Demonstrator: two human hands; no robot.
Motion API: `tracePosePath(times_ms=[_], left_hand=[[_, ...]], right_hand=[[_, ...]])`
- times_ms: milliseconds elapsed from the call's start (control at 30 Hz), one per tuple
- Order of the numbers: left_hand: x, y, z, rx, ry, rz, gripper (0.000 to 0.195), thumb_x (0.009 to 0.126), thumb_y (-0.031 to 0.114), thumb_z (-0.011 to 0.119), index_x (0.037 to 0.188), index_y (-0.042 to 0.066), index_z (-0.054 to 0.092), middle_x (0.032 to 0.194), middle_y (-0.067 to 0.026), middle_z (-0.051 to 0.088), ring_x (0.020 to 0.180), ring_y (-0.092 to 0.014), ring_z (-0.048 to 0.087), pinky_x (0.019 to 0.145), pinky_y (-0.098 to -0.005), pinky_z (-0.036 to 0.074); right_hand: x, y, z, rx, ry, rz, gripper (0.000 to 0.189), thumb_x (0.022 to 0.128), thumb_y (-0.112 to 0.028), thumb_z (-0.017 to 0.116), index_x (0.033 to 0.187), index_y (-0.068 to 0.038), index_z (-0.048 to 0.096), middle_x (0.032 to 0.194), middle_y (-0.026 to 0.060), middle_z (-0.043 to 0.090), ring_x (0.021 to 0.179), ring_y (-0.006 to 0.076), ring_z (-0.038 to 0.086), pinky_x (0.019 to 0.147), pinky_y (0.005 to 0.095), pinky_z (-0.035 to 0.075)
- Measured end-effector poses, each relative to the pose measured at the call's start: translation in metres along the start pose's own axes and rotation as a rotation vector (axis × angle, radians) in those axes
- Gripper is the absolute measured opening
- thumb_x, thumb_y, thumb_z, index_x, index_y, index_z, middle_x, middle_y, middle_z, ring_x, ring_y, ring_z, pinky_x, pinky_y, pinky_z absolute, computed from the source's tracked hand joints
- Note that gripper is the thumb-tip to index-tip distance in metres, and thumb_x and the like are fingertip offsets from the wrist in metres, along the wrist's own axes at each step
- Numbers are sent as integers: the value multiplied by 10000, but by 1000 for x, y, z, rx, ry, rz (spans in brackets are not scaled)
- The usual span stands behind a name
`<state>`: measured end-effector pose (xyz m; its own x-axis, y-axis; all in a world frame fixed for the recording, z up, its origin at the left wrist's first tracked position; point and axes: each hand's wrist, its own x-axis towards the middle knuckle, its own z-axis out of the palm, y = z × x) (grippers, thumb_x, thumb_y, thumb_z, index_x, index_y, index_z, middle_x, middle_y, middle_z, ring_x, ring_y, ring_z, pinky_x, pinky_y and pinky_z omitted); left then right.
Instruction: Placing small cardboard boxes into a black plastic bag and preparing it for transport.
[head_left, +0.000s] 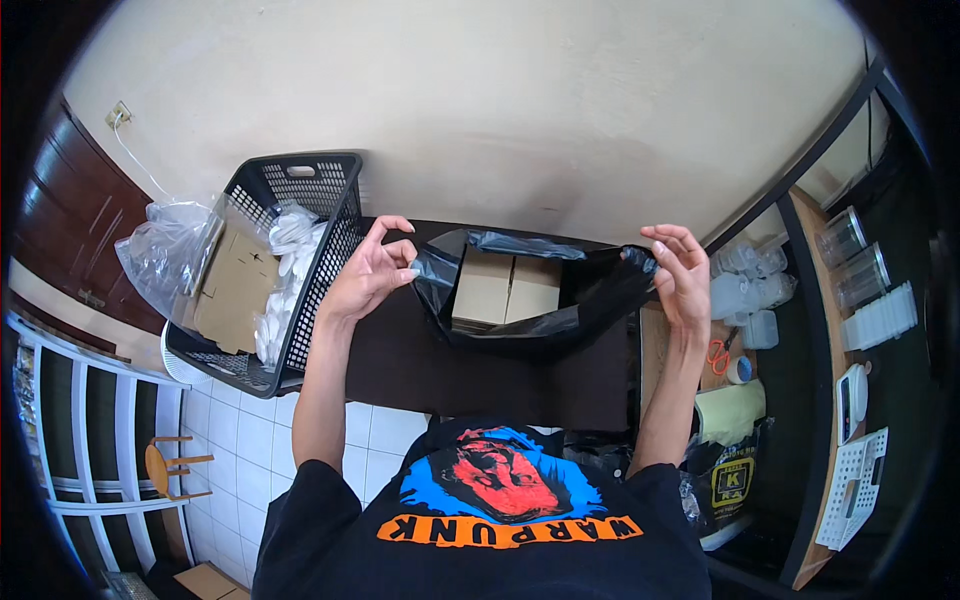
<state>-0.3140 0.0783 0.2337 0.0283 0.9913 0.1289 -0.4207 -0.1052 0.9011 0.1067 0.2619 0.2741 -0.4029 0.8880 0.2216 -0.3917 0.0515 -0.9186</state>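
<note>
A black plastic bag (592, 319) lies on the dark table (487, 382) with its mouth spread wide. Inside it sits a cardboard box (484, 289), its top seam showing and its lower part hidden by the plastic. My left hand (371, 274) pinches the bag's left rim between thumb and a finger, the other fingers raised. On the opposite side, my right hand (681, 270) grips the bunched right corner of the rim. The bag's far edge is folded over near the box.
Left on the table stands a black plastic basket (289, 352) holding flat cardboard (232, 289), clear plastic bags (169, 251) and white wrapped items (289, 244). At right, shelving carries orange-handled scissors (720, 354), a tape roll (740, 370) and plastic containers (731, 292). A wooden stool (159, 469) is lower left.
</note>
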Motion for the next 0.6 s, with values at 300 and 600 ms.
tracePosePath(times_ms=[300,600], left_hand=[[-39,-7,9,-57,-68,-114,632,849,-60,760,1349,81,400,933,-40,629,864,-112,616,809,-246,494],[-47,-145,-78,-143,622,70,434,1092,316,521,1415,33,458,1130,-134,646,1065,-235,630,1069,-450,496]], right_hand=[[-9,-9,-12,-95,49,22,265,937,-8,709,1196,11,653,1194,152,696,1146,183,629,975,299,482],[-57,30,-113,-342,455,17,501,1046,-339,609,1431,-24,544,1338,147,640,1224,226,617,998,374,497]])
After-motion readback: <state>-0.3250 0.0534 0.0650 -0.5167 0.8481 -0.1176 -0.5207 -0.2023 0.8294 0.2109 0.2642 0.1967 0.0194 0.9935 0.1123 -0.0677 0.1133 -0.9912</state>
